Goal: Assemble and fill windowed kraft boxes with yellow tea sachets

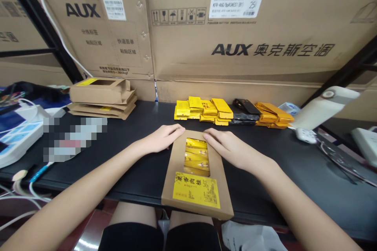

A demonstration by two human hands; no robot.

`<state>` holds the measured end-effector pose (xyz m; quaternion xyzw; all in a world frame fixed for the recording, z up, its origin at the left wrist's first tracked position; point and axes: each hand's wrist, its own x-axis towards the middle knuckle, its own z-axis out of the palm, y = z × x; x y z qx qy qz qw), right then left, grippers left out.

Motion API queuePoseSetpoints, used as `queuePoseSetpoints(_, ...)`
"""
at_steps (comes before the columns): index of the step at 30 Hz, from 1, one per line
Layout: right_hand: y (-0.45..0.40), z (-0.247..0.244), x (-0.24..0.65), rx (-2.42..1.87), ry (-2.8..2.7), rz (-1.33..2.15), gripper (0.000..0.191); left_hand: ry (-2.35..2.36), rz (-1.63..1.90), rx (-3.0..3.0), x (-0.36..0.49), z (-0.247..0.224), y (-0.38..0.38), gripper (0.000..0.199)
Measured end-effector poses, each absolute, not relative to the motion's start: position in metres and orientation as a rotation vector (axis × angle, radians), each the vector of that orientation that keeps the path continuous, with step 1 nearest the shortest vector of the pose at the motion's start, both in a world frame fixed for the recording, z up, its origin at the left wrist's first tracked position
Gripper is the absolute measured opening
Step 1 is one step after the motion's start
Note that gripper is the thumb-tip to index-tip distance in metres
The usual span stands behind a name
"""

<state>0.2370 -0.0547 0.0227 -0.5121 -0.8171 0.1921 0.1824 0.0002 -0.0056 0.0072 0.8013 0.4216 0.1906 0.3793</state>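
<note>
A flat brown cardboard box (176, 164) with a yellow label and a cut-out window lies on the black table (294, 164), its near end over the table's front edge. Yellow packets (196, 157) show through the window. My left hand (163, 138) rests on the box's far left corner, fingers together and flat. My right hand (228, 148) lies on the far right part of the box, beside the window. Neither hand grips anything.
A pile of loose yellow packets (203, 110), some black packets (246, 110) and orange-yellow ones (273, 115) lie at the back. A stack of flat empty boxes (101, 98) sits back left. Large AUX cartons (235, 27) form the rear wall. A white device (322, 108) stands right.
</note>
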Motion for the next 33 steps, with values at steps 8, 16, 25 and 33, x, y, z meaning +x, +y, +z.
queuePoseSetpoints(8,-0.057,0.023,0.236,-1.442,-2.323,0.544,0.040,1.045,0.482,2.051,-0.001,0.004,-0.004,0.047)
queuePoseSetpoints(16,-0.051,0.021,0.239,-1.401,-2.338,0.561,0.042,1.056,0.473,2.049,-0.001,0.007,-0.005,0.045)
queuePoseSetpoints(25,-0.049,0.019,0.239,-1.334,-2.302,0.598,0.040,1.052,0.480,2.018,-0.001,0.005,-0.005,0.046)
queuePoseSetpoints(33,-0.046,0.017,0.239,-1.329,-2.284,0.590,0.038,1.052,0.475,2.013,-0.002,0.004,-0.004,0.046)
